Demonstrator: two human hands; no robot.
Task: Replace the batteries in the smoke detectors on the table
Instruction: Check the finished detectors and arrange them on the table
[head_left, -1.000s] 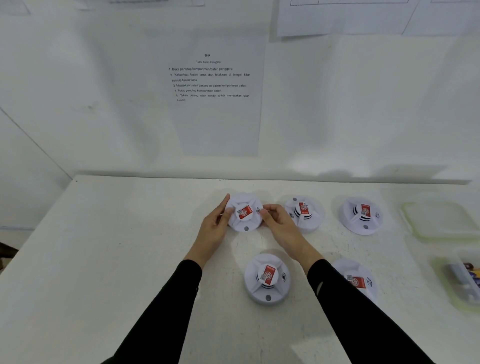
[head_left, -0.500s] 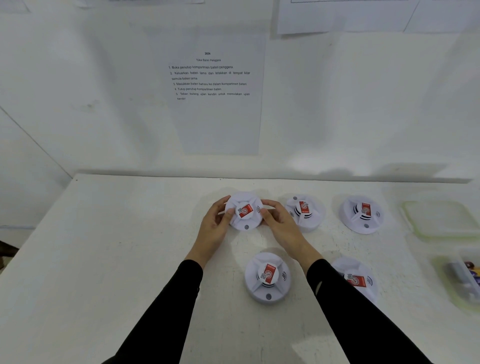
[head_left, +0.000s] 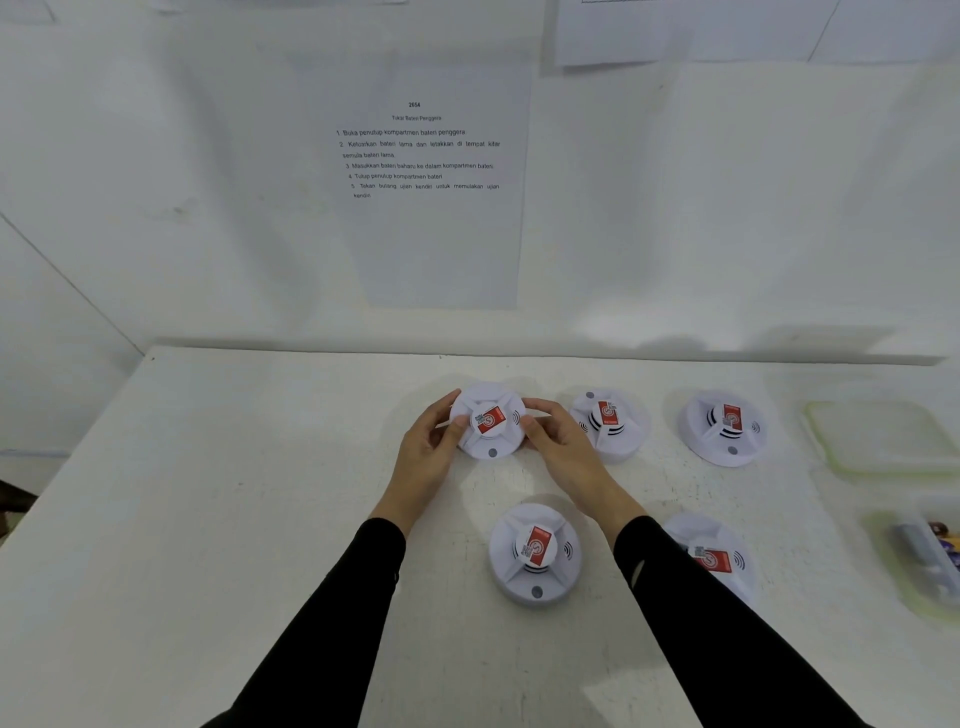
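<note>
Several round white smoke detectors with red labels lie on the white table (head_left: 260, 519). My left hand (head_left: 426, 457) and my right hand (head_left: 561, 452) grip the back-left smoke detector (head_left: 488, 421) from both sides, thumbs on its top face. Two more detectors (head_left: 605, 423) (head_left: 724, 426) sit to its right in the back row. A front detector (head_left: 535, 553) lies between my forearms. Another front detector (head_left: 717, 558) is partly hidden by my right sleeve.
A clear plastic lid (head_left: 883, 436) lies at the right. A clear container (head_left: 924, 556) with batteries sits near the right edge. A printed instruction sheet (head_left: 426, 171) hangs on the wall behind the table.
Both hands closed in on the back-left detector, the fingers wrapping further round its rim. The detector has turned slightly and its far edge has tipped up a little.
</note>
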